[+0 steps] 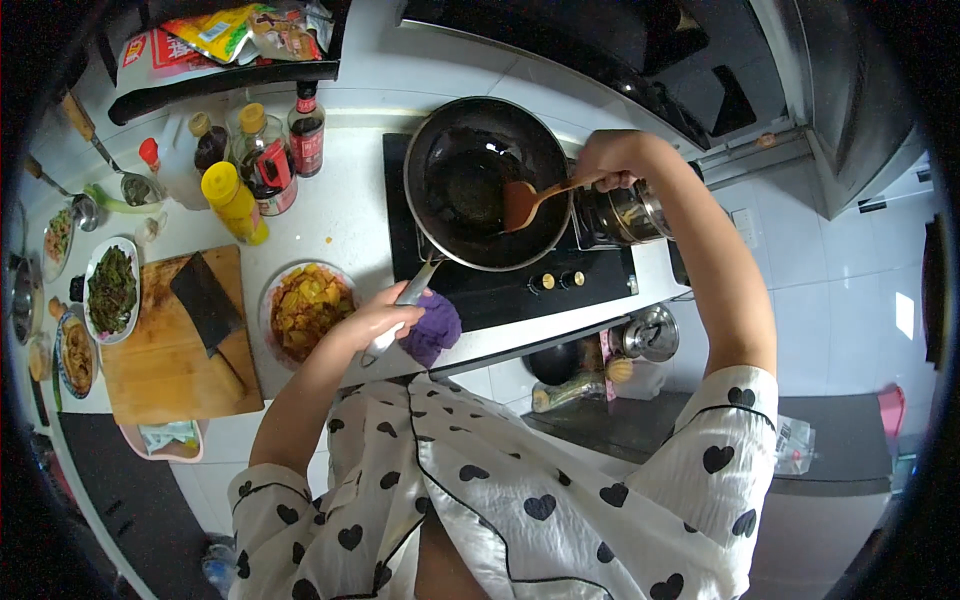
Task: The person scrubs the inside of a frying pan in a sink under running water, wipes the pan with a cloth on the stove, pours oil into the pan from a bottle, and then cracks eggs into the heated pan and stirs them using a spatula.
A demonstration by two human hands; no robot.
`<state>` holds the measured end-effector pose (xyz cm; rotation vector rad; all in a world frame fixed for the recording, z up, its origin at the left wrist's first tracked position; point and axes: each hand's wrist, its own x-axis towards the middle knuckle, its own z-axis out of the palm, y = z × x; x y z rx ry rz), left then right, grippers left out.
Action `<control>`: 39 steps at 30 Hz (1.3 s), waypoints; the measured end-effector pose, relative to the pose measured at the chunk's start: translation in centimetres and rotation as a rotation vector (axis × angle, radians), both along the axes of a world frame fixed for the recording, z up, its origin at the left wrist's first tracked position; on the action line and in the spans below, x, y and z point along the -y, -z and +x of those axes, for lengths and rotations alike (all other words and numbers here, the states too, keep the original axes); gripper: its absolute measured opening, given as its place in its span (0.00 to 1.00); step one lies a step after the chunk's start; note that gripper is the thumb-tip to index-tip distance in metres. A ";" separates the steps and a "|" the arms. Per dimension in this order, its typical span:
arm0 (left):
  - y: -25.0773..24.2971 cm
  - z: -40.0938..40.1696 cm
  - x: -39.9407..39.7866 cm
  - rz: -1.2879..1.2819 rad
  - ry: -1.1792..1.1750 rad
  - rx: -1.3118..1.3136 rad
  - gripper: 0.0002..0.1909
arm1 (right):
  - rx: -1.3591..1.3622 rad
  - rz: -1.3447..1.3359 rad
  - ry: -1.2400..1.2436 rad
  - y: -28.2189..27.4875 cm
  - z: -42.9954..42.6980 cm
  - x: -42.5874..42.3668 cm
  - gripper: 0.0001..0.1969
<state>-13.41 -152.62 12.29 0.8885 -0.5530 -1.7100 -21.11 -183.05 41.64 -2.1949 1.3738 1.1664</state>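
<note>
A dark wok with a wet, shiny inside sits over the left part of the black gas hob. My left hand is closed around its metal handle, with a purple cloth lying just beside the fingers. With my right hand I hold a wooden spatula by its handle; the blade rests against the right inner side of the wok. Left of the handle, a plate of cooked yellow and reddish food stands on the white counter.
A cleaver lies on a wooden cutting board at the left. Beyond it are a plate of dark greens and other dishes. Sauce bottles stand near the wall. A glass-lidded pot is right of the wok.
</note>
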 end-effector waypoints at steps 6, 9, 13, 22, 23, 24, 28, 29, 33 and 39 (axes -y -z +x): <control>-1.4 -0.2 0.3 -0.039 -0.001 0.005 0.19 | 0.244 0.126 0.438 1.4 -8.3 7.0 0.09; -0.8 0.0 0.4 -0.012 -0.015 -0.023 0.20 | 0.370 0.196 0.463 2.2 -10.0 6.9 0.09; -0.5 0.0 0.5 0.025 -0.011 -0.028 0.21 | 0.488 0.189 0.478 4.7 -11.0 5.4 0.09; -1.3 -0.1 0.4 0.045 -0.021 -0.050 0.21 | 0.748 0.477 0.712 8.2 -9.1 2.6 0.18; -1.1 -0.1 0.4 0.047 -0.022 -0.048 0.21 | 0.720 0.477 0.693 8.5 -9.3 2.3 0.18; -0.9 -0.1 0.4 0.042 -0.016 -0.046 0.21 | 0.660 0.442 0.628 8.0 -9.7 2.0 0.17; -0.5 0.0 0.3 0.037 -0.012 -0.036 0.21 | 0.478 0.255 0.455 5.1 -12.0 1.1 0.20; -0.6 -0.1 0.4 0.035 -0.006 -0.036 0.21 | 0.479 0.251 0.460 4.7 -12.9 1.1 0.20; -0.7 0.0 0.3 0.033 0.009 -0.007 0.21 | 0.666 0.187 0.235 3.9 -14.4 -0.3 0.15; -0.5 -0.3 0.4 0.019 0.005 -0.018 0.21 | 0.796 -0.632 -0.524 10.3 -13.2 -5.1 0.19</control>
